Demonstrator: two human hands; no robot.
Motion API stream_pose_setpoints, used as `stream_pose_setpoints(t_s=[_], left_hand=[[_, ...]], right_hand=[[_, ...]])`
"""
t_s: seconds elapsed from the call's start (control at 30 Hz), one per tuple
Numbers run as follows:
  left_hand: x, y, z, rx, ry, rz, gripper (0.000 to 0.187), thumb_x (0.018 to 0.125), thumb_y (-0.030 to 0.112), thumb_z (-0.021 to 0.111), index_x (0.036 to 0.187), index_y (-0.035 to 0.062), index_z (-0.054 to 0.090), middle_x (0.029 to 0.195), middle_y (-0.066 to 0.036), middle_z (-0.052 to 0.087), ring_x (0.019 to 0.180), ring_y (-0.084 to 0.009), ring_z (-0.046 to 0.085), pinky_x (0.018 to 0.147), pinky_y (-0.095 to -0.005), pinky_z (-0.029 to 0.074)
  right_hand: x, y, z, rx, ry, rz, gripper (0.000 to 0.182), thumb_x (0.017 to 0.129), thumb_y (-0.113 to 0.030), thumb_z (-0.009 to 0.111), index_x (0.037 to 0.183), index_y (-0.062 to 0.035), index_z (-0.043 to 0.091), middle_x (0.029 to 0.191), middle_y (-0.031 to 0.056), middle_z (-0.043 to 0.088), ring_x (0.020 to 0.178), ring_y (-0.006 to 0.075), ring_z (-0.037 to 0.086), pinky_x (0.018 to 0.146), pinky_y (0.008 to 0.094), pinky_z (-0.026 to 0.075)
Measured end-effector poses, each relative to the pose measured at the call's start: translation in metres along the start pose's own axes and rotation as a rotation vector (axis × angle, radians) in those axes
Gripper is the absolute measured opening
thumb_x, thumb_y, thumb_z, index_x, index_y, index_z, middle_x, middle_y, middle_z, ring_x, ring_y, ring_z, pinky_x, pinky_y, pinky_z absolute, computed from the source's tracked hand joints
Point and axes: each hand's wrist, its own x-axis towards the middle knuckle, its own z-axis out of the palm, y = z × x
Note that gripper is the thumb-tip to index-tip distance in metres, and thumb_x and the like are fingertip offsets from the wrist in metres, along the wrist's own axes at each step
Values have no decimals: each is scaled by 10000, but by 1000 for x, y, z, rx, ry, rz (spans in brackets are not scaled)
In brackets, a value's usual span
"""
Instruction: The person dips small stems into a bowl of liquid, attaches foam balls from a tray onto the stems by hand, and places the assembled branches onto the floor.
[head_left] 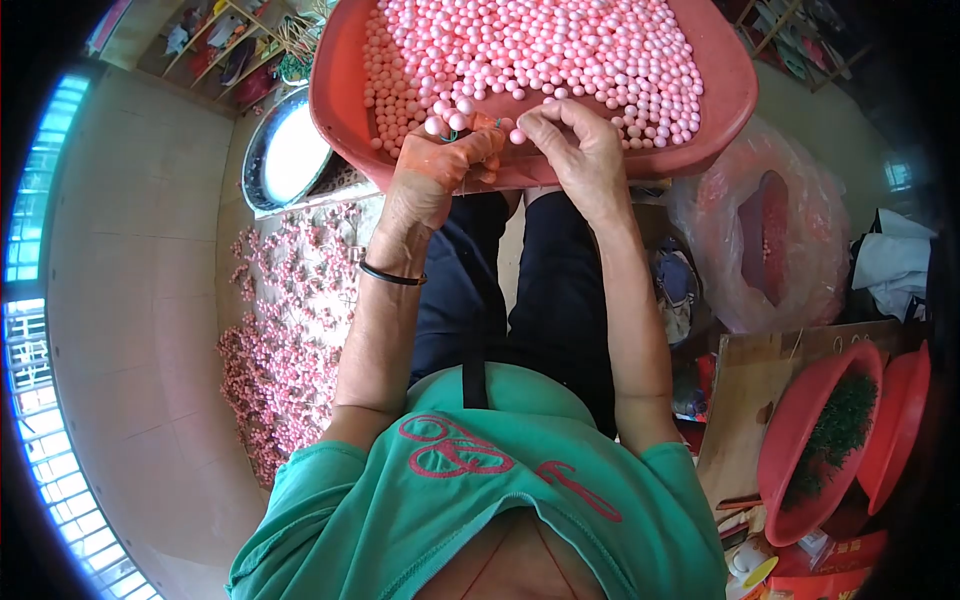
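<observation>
Pinching right hand [580, 150]: one round pink bead [517, 136].
Left hand [440, 165]: I see clasped beads [457, 121].
Pale surface [312, 322] by beige-tiled wall [140, 250]: pink sprigs [275, 395].

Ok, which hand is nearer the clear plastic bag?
Right. The right hand is left of the clear plastic bag; the left hand sits farther left, beyond the right.

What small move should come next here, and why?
Probably the right hand should ease the pink bead at its fingertips toward the left hand: that bead sits between the two hands, and a few other beads already cluster at the left one.
</observation>
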Motion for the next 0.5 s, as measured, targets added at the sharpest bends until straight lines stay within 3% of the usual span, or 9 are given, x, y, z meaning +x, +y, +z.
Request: stream_pose_setpoints(t_s=[0.17, 0.27, 0.37, 0.5], left_hand=[[1, 1, -1, -8, -13, -3, 178, 814, 230, 743, 835, 63, 685, 705, 0, 621, 580, -83, 561, 559, -239, 500], [0, -1, 2, 35, 14, 8, 174, 810, 220, 744, 829, 58, 683, 705, -1, 625, 575, -82, 561, 552, -234, 500], [-2, 1, 8, 79, 31, 45, 157, 808, 188, 742, 821, 45, 679, 714, -1, 634, 568, -78, 560, 532, -222, 499], [-7, 4, 16, 93, 69, 71, 144, 811, 146, 734, 804, 20, 664, 726, -10, 644, 555, -72, 558, 503, -205, 495]], right_hand=[[-3, 0, -3, 1, -27, -27, 151, 908, -124, 648, 875, 22, 666, 790, 59, 707, 734, 78, 633, 701, 231, 494], [-3, -3, -3, 92, 5, 63, 138, 917, -119, 639, 942, 13, 670, 843, 33, 677, 804, 76, 602, 772, 228, 480], [1, -9, 0, 44, 162, -71, 148, 899, -123, 659, 874, 23, 663, 770, 54, 680, 689, 78, 626, 665, 236, 495], [0, -9, 1, -36, 140, -131, 126, 881, -103, 674, 841, 16, 663, 745, 38, 656, 651, 81, 606, 622, 239, 477]])
